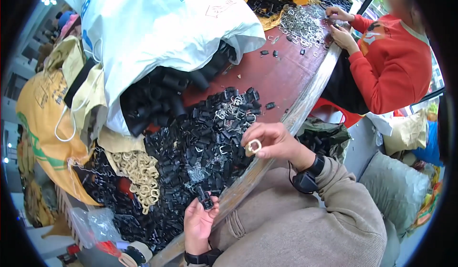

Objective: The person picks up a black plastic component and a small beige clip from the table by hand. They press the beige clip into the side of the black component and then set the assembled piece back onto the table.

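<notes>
My left hand (199, 221) grips a small black plastic fitting (205, 199) between thumb and fingers, low over the table edge. Higher and to the right, my right hand (276, 143) pinches a beige ring-shaped plastic piece (253, 146); the two parts are apart. Under and beyond my hands spreads a heap of small black plastic parts (181, 138). Silvery metal clips (234, 107) lie on that heap's far side. To the left is a pile of beige plastic pieces (140, 174) like the one in my right fingers.
A big white woven sack (157, 28) spills black tubular parts (164, 88) onto the red tabletop (267, 78). A wooden rail (243, 186) edges the table. At the far right, a person in a red top (391, 69) handles small parts beside a pile of metal rings (303, 26).
</notes>
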Demonstrator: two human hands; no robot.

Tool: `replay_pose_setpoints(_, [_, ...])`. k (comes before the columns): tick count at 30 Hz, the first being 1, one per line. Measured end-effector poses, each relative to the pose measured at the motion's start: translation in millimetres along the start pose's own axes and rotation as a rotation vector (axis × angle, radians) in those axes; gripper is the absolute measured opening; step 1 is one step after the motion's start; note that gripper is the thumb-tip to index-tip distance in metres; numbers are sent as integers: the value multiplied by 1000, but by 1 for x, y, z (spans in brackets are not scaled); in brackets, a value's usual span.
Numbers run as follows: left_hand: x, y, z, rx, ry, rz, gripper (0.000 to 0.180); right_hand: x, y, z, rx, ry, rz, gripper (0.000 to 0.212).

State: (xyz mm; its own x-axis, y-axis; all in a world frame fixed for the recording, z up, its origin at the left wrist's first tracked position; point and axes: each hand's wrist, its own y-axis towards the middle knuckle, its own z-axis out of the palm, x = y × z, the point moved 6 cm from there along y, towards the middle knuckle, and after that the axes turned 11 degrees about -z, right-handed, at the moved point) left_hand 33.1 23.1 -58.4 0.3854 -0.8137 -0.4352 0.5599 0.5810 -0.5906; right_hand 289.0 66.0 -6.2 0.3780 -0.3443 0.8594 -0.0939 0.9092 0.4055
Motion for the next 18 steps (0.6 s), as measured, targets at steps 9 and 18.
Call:
replay_pose_setpoints(9, [-3,-4,0,-17,4,25,37,-10,-2,18,5,269,18,31])
replay_pose_setpoints(18, [-2,-2,-1,-9,-21,16,37,-6,-3,19,30,132,-50,31])
